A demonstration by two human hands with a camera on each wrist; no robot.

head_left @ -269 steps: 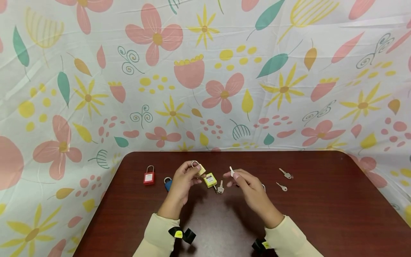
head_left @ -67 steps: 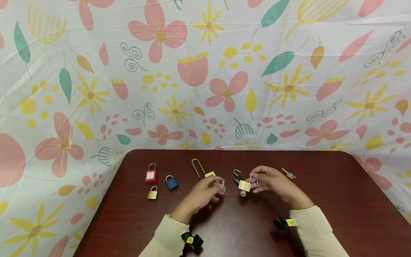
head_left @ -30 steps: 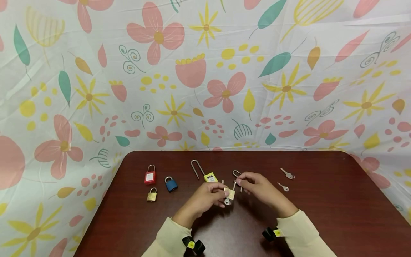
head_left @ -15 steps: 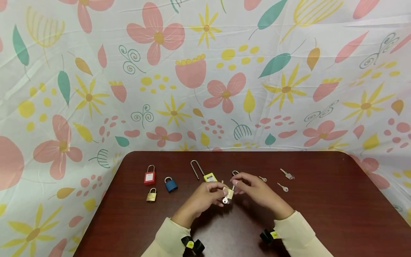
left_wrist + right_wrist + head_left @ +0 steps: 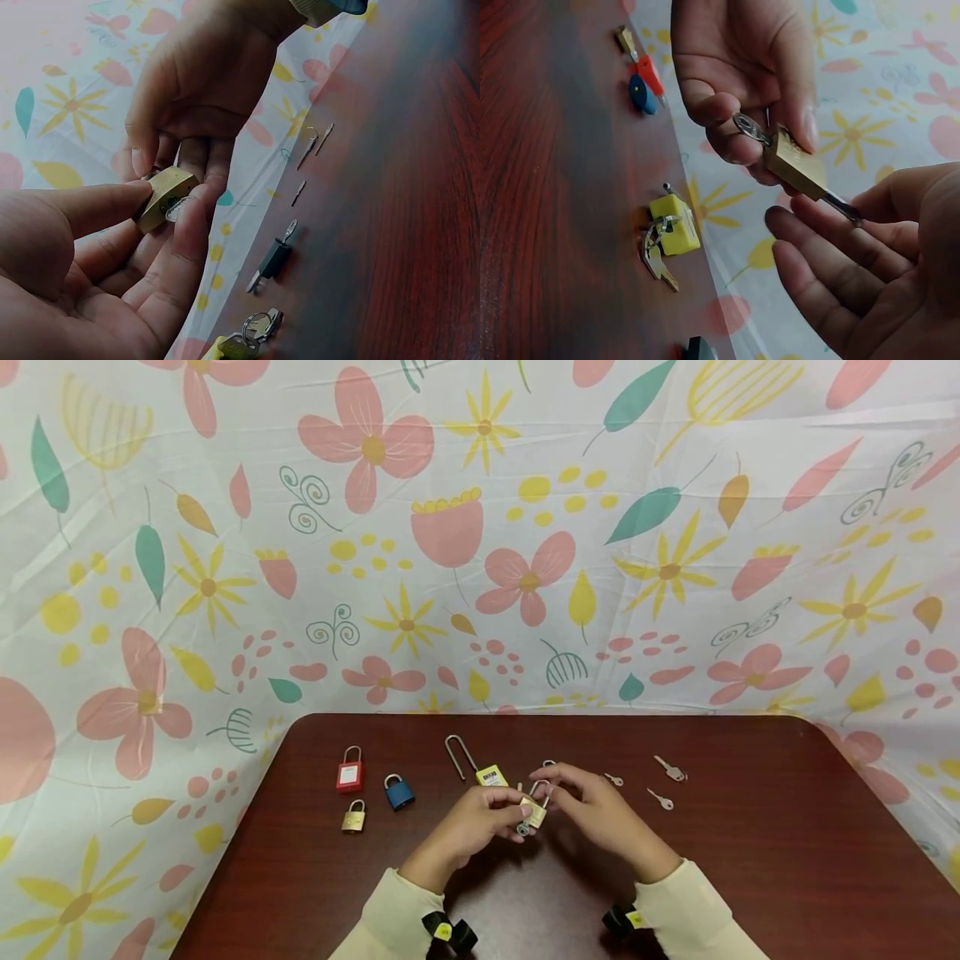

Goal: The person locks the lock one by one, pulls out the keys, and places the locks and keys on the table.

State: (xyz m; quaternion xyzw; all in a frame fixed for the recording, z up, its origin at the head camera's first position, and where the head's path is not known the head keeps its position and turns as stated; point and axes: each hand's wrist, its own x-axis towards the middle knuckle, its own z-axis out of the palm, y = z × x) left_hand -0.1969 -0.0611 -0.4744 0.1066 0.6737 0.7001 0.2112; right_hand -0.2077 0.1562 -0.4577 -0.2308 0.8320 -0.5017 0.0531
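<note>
A small brass padlock (image 5: 534, 812) is held up above the table between both hands. My left hand (image 5: 468, 827) grips its body between thumb and fingers. A silver key (image 5: 750, 127) sticks out of the keyhole at its base, beside the left fingertips. My right hand (image 5: 596, 814) pinches the shackle (image 5: 844, 208) at thumb and forefinger, its other fingers loosely extended. In the left wrist view the brass body (image 5: 169, 191) shows its keyhole end. Just behind the hands lies a yellow padlock (image 5: 491, 776) with a long shackle and keys.
At the left stand a red padlock (image 5: 349, 776), a blue padlock (image 5: 400, 793) and another brass padlock (image 5: 353, 818). A black padlock (image 5: 276, 256) with a key in it lies mostly behind my right hand. Loose keys (image 5: 670, 768) lie to the right. A floral cloth (image 5: 450, 677) hangs behind the table.
The brass padlock, in my right hand 2.2 s ago, is now gripped by my left hand, and its shackle has turned. Another brass padlock, held 9 s ago, now sits at left.
</note>
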